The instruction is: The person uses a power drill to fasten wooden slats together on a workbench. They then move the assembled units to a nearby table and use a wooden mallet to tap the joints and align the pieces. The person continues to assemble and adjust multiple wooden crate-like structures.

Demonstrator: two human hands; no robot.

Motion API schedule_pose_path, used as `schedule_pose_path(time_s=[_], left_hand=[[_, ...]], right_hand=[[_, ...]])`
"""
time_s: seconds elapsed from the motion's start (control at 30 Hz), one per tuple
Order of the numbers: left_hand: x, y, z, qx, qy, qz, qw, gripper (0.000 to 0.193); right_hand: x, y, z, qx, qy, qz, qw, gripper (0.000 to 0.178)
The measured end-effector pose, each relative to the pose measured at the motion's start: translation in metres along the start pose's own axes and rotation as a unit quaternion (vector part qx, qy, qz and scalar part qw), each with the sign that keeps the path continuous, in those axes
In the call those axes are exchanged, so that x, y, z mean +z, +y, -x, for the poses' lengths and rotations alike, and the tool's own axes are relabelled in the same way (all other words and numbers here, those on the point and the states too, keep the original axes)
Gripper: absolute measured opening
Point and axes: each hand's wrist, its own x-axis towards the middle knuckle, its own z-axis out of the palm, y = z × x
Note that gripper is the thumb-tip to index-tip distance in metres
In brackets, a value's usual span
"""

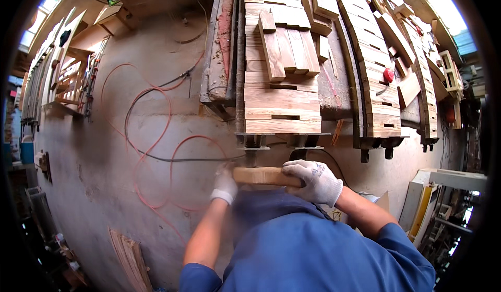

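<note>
Between my two gloved hands, close to my body, I hold a short thick wooden block [261,175] roughly level. My left hand [225,184], in a white glove and a little blurred, grips its left end. Round its right end close the fingers of my right hand [317,181], also in a white glove. Just beyond the block stands the near end of a long row of pale wooden boards [282,104], set in a metal clamp rack [255,141]. Several loose wooden pieces [292,49] lie on top of that row.
Further clamped rows of boards [383,109] run parallel on the right, with a red round object [389,75] on one. An orange hose [169,109] and a dark cable [156,159] loop over the floor at left. Planks [128,258] lie at lower left; a grey machine frame [417,198] stands right.
</note>
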Motion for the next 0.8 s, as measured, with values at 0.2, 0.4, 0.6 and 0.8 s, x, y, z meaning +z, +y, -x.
schedule_pose_path(time_s=[0.2, 0.4, 0.6, 0.8], left_hand=[[-0.005, -0.016, -0.028, -0.004, -0.059, -0.012, 0.998, 0.051], [-0.006, -0.013, -0.059, 0.070, 0.037, 0.015, 0.997, 0.054], [-0.026, 0.000, -0.061, 0.046, -0.030, 0.017, 0.998, 0.076], [-0.025, 0.001, -0.057, 0.004, -0.069, 0.000, 0.998, 0.089]], right_hand=[[0.024, 0.007, -0.007, 0.064, 0.003, 0.030, 0.997, 0.055], [0.016, 0.003, -0.021, 0.048, 0.042, 0.050, 0.997, 0.053], [0.013, 0.008, -0.024, 0.092, 0.040, -0.004, 0.995, 0.055], [0.013, 0.015, -0.023, 0.171, 0.009, -0.039, 0.985, 0.060]])
